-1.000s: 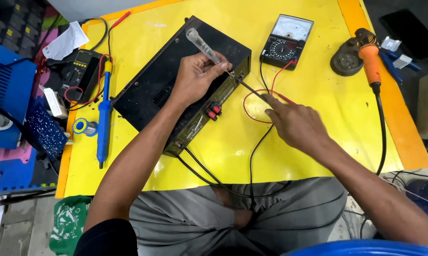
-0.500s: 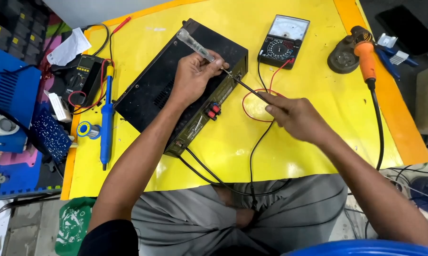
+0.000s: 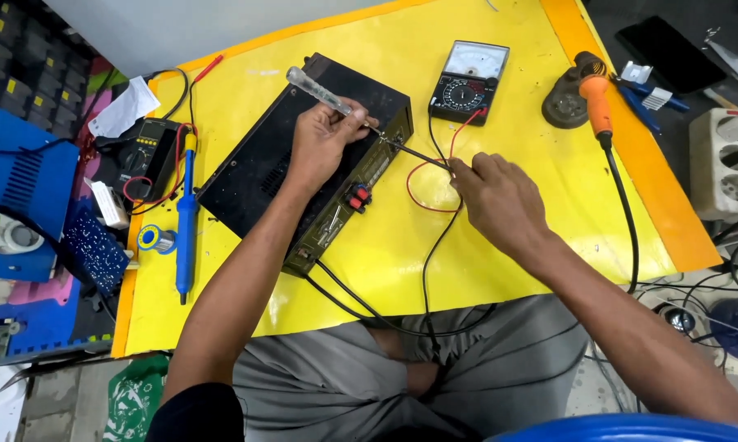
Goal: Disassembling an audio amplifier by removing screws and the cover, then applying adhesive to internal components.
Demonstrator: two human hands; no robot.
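left hand fingers closed on clear-handled screwdriver, tip at black metal amplifier box front edge | right hand pinches black probe just right of box | risk: tip may slip, shorting terminals

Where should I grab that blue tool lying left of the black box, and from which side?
Take the blue tool around its thick lower barrel, coming from above. It lies flat on the yellow mat, lengthwise toward you, with the solder spool close on its left, so the right side looks freer. The thinner yellow-ringed far end sits among wires.
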